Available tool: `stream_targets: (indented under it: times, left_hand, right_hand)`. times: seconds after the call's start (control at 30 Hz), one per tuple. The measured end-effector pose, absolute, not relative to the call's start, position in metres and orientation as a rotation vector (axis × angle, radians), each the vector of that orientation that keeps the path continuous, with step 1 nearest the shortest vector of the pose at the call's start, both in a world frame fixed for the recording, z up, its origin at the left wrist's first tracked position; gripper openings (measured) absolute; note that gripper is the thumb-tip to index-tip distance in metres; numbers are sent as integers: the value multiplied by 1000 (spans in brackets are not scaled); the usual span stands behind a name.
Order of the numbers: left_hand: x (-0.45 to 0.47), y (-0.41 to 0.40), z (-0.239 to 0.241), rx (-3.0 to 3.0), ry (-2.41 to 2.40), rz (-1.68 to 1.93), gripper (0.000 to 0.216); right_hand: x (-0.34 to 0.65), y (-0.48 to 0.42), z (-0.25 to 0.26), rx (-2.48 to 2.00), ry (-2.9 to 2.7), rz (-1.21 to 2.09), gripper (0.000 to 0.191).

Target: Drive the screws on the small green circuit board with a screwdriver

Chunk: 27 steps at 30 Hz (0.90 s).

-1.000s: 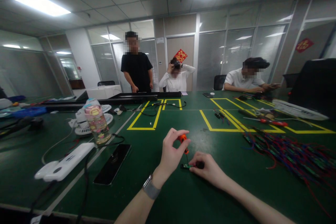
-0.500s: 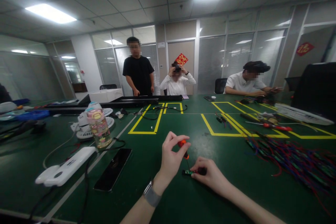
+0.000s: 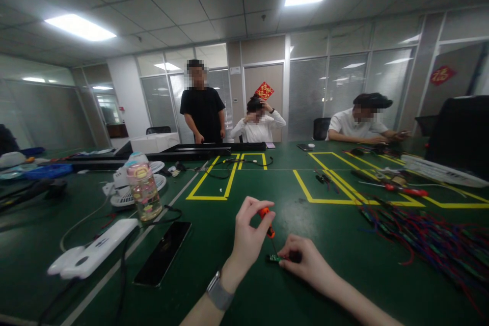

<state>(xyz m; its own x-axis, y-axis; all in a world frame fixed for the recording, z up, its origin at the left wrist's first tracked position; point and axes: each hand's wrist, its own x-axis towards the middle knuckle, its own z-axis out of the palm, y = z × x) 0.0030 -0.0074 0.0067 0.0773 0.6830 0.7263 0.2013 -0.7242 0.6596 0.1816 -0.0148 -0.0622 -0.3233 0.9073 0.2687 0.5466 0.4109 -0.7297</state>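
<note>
A small screwdriver [image 3: 270, 230] with an orange and black handle stands nearly upright, gripped at its top by the thumb and fingers of my left hand [image 3: 248, 229]. Its thin shaft points down to a small green circuit board [image 3: 272, 258] on the table. My right hand [image 3: 303, 257] pinches the right end of that board, where red wire shows beside the fingers. Whether the screwdriver's tip sits in a screw or terminal is too small to tell.
A black phone [image 3: 163, 253], a white device [image 3: 95, 249] and a drink bottle [image 3: 144, 191] lie or stand to the left. At right are a heap of wired boards [image 3: 428, 239] and a red-handled screwdriver [image 3: 407, 191]. Yellow tape [image 3: 208, 197] marks the green table. Several people are across it.
My hands, the screwdriver and the board keep nearly the same pose. The whole view has shifted slightly downward in the picture. The seated person opposite has moved one hand lower by the headset.
</note>
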Motion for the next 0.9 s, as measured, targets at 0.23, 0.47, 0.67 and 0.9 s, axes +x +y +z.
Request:
stream_targets:
  times: [0.23,0.47,0.67,0.9]
  left_hand:
    - [6,-10,8,1969,753,1573,28]
    - [5,-8,8,1984,856,1659,16]
    - [7,-11,6,1946,759,1567,32]
    - [6,-7,1,2087,1011,1761,30]
  right_hand:
    - [182,-16,-60,-1226,-1990,719,9]
    - [182,-16,-59,-1224,-1986,720,7]
    - [181,-16,-58,-1238,-1992,729,7]
    - [181,-16,-60,-1239,-1988,715,8]
